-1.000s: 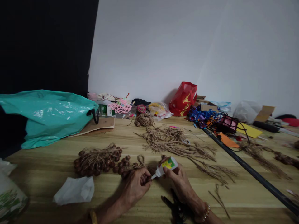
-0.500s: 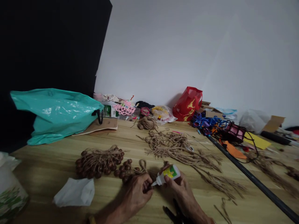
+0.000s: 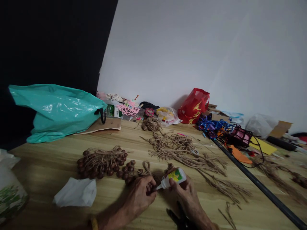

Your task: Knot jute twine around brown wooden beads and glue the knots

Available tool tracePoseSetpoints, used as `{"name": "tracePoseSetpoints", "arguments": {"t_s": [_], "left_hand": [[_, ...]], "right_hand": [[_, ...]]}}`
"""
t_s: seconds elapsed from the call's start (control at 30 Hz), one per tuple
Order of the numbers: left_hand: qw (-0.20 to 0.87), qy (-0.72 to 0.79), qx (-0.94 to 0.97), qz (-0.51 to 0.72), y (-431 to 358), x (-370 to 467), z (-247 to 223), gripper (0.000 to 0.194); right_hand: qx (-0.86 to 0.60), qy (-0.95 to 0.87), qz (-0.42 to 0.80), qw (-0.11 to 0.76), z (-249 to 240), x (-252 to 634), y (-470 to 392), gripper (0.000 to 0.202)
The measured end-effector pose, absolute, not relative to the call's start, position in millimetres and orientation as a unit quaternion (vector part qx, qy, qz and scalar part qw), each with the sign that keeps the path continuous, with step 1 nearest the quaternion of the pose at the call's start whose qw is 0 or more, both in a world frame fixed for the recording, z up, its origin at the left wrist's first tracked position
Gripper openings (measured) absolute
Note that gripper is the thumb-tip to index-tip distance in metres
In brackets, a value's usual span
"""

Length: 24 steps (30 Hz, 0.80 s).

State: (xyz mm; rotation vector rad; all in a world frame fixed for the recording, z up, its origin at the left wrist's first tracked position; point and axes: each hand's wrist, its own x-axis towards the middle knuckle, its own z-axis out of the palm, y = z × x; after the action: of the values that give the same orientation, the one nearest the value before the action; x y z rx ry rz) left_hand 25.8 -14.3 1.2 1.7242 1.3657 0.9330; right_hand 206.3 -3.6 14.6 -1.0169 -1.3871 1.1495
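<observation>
My right hand (image 3: 188, 195) is wrapped round a white glue bottle (image 3: 176, 177) with a yellow and green label. The bottle tilts down to the left, its thin nozzle (image 3: 159, 187) at the fingertips of my left hand (image 3: 141, 193). Those fingers are pinched on a small dark brown bead (image 3: 150, 191), mostly hidden by them. Just beyond the left hand lies a loop of twine (image 3: 146, 166), beside several brown beads (image 3: 127, 171). Beneath my right wrist is a black-handled tool (image 3: 178, 218), partly covered.
Bunched beaded twine (image 3: 103, 163) and a white tissue (image 3: 76, 192) lie at left. Loose twine strands (image 3: 177, 150) and a twine ball (image 3: 151, 124) are farther back. A black pole (image 3: 254, 179) crosses the right side. A teal bag (image 3: 57, 111) and red bag (image 3: 194, 107) stand behind.
The view has shifted slightly. Both hands keep nearly the same pose, with the glue bottle's nozzle still at the left fingertips.
</observation>
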Motion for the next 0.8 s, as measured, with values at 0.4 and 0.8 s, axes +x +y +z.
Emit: {"name": "tracePoseSetpoints", "arguments": {"t_s": [0.4, 0.8], "left_hand": [[0.353, 0.53, 0.669, 0.383, -11.8, 26.3, -5.9, 0.011], [0.375, 0.526, 0.663, 0.379, -13.5, 26.4, -1.1, 0.012]], "right_hand": [[-0.432, -0.559, 0.477, 0.524, 8.4, 208.2, -0.6, 0.036], [-0.41, -0.569, 0.493, 0.514, 17.4, 205.9, -3.8, 0.033]]}}
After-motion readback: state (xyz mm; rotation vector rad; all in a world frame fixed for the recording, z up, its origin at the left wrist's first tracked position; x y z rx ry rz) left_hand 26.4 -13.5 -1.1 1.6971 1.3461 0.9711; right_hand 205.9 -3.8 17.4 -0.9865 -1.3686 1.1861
